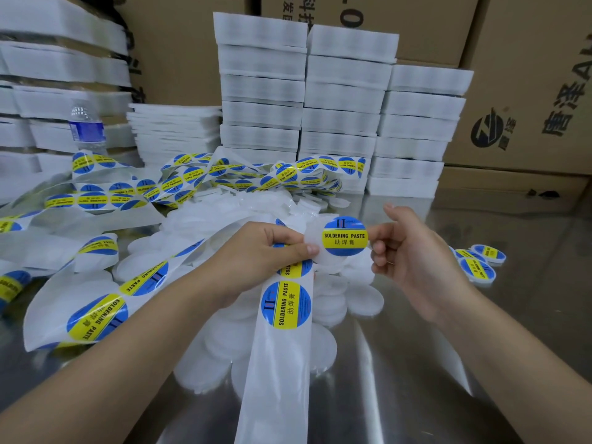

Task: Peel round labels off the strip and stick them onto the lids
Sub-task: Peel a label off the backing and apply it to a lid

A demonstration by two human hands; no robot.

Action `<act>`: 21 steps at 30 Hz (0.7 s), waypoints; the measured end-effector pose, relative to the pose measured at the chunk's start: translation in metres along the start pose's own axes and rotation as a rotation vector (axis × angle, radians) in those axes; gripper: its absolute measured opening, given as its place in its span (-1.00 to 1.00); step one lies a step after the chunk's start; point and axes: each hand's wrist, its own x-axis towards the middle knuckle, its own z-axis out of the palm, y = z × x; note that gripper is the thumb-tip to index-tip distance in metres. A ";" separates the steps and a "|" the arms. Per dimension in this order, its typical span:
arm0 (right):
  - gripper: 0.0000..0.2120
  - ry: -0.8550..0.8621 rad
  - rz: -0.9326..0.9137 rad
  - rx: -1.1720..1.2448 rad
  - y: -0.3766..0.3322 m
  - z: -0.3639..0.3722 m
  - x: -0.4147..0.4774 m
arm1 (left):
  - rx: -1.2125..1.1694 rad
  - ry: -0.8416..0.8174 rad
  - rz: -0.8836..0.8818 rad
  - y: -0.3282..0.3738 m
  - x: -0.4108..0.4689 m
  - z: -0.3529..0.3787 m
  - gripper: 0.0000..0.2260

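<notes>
My left hand [266, 251] grips the white backing strip [275, 363] and a white round lid [315, 251] together, thumb on top. The strip runs down toward me and carries a blue-and-yellow "SOLDERING PASTE" label [286, 305]. My right hand [413, 254] pinches the right edge of a peeled round label [345, 236] that lies over the lid. A heap of bare white lids [323, 302] lies under both hands. More strip with labels [179, 184] coils across the table's left and back.
Several labelled lids [479, 261] lie at the right on the steel table [448, 363]. Stacks of white foam trays [342, 104] stand behind, with cardboard boxes [525, 75] beyond. A water bottle [87, 126] stands at the back left.
</notes>
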 end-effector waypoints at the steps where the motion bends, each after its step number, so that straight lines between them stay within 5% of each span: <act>1: -0.51 0.007 -0.003 0.000 0.000 -0.001 0.000 | -0.005 -0.004 0.006 0.000 0.000 0.000 -0.89; 21: -0.52 -0.051 0.018 -0.047 0.003 0.002 0.001 | 0.019 -0.001 -0.028 0.001 0.000 -0.002 -0.78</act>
